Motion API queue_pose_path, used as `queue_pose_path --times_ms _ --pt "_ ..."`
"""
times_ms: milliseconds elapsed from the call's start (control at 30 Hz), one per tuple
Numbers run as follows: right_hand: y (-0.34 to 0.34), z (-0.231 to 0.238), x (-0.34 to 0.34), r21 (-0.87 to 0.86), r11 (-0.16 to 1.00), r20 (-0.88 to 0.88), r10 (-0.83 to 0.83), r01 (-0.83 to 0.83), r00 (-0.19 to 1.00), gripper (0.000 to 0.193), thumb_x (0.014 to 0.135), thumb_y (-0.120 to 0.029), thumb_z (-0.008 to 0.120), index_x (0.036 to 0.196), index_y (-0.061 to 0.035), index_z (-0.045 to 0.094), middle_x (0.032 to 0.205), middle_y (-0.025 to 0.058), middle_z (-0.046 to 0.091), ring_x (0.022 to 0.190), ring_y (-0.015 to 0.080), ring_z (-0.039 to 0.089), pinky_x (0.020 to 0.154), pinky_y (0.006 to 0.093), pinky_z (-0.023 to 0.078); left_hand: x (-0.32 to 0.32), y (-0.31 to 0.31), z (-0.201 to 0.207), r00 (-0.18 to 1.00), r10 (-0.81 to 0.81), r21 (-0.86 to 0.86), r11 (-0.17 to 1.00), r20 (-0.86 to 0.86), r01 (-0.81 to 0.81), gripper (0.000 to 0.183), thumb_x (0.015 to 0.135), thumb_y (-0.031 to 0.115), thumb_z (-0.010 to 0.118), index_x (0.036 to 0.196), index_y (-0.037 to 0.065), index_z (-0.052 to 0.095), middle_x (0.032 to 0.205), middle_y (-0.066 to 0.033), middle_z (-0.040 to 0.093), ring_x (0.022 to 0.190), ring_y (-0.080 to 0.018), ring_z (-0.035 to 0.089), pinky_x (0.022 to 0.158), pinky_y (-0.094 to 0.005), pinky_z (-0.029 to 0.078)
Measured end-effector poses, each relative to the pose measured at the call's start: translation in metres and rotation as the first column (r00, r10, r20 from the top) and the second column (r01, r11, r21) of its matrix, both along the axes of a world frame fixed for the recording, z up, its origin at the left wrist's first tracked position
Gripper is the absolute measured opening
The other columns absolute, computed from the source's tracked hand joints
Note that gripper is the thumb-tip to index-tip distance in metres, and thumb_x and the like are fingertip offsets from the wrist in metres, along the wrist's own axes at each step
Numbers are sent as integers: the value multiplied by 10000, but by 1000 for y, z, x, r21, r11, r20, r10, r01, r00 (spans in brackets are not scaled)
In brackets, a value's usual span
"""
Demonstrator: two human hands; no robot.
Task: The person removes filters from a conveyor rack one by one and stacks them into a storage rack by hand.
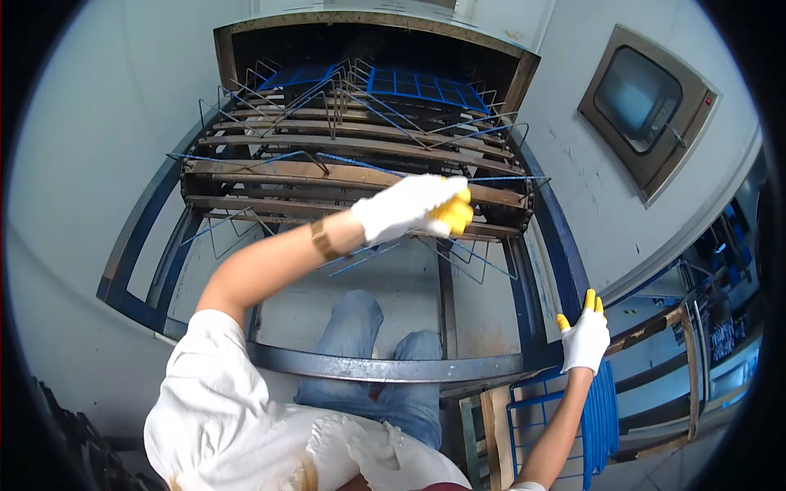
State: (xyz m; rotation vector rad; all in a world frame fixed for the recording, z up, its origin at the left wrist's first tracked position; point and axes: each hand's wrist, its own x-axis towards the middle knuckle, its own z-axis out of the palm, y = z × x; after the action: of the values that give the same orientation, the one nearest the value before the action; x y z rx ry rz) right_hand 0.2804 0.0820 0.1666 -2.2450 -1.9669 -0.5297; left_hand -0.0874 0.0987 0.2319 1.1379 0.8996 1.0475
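Observation:
My left hand (422, 207), in a white glove with yellow fingers, is over the front slats (327, 172) of a conveyor. Its fingers look bent and are blurred, so I cannot make out whether anything is in them. Thin blue wire holders (286, 158) rise from the slats close to that hand. My right hand (585, 337), gloved the same way, rests by the right front corner of the dark blue metal frame (385, 367). Its thumb and fingers are stretched apart, and it holds nothing. Below it, several blue wire racks (602, 413) stand in a stack.
Two blue grid racks (427, 86) lie on the holders at the dark opening of a machine (377, 41). A framed window with a handle (639, 98) is in the wall at right. Shelving (692, 385) stands at the lower right. The frame's front bar crosses before my legs.

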Motion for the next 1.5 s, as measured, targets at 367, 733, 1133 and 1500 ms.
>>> queue_pose_path --times_ms 367,733,1133,1500 --pt "4 -9 16 92 994 -16 53 -51 998 746 701 -303 798 1339 -66 494 1302 171 546 1048 317 591 888 372 493 -29 274 -15 612 678 -292 731 406 -617 591 917 447 571 1346 72 413 1295 -166 468 1112 -331 527 926 -465 507" --pt "12 -4 6 71 993 -64 96 -92 993 764 690 -306 807 1343 -64 492 1287 151 555 1021 296 597 863 361 501 -124 338 -18 601 799 298 581 -28 -757 291 929 153 561 1168 -12 560 1216 -141 574 1096 -278 567 925 -402 512" --pt "5 -10 24 204 953 -315 280 -223 907 686 811 -349 709 1367 -44 445 1353 190 498 1229 334 499 1027 374 397 -30 71 0 730 601 773 614 -327 -159 344 901 120 624 1197 -46 567 1088 -141 662 955 -166 606 854 -280 483" --pt "-77 85 21 218 876 -769 426 -430 476 868 783 -431 729 1459 -84 310 1439 155 405 1351 289 366 1122 382 273 80 -116 -136 999 -49 392 919 5 43 146 875 76 645 1004 20 684 908 -80 692 781 -149 664 667 -267 540"
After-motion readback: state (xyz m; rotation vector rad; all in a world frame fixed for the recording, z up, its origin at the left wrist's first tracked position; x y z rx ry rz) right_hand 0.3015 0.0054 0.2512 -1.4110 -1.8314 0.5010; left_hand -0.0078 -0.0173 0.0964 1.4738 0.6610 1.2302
